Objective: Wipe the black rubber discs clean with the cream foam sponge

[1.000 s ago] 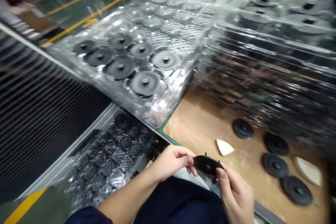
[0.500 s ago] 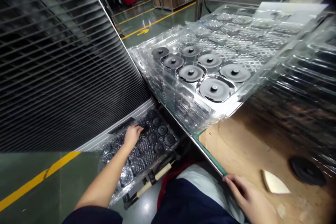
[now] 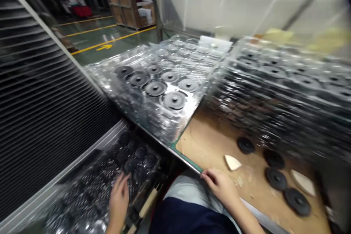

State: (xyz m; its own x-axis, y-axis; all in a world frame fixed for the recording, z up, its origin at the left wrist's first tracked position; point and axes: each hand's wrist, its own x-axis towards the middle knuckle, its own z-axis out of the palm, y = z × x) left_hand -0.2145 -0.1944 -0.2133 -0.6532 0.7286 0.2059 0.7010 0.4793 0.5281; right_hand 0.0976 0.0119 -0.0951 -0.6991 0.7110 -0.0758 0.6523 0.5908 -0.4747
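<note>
My left hand [image 3: 119, 199] reaches down to a clear plastic tray [image 3: 82, 204] lying low at my left. Its fingers rest flat on the tray beside several small black discs [image 3: 137, 155]; the view is blurred and nothing shows in the hand. My right hand [image 3: 219, 186] lies on the near edge of the cardboard-covered table [image 3: 208, 139], fingers loosely bent over the edge, holding nothing that I can see. A second clear tray [image 3: 164, 117] with several larger black discs [image 3: 174, 99] stands on the table's left part.
Black discs [image 3: 275, 178] lie loose on the cardboard at the right, with two pale wedge pieces [image 3: 232, 162] near them. Stacked clear trays [image 3: 287, 98] of discs fill the right. A dark finned panel [image 3: 41, 117] stands at my left. Boxes stand on the green floor behind.
The view has swung right and blurred. My left hand has slid nearer to me along the low tray. My right hand has stayed on the table edge; one second ago both hands held a black disc.
</note>
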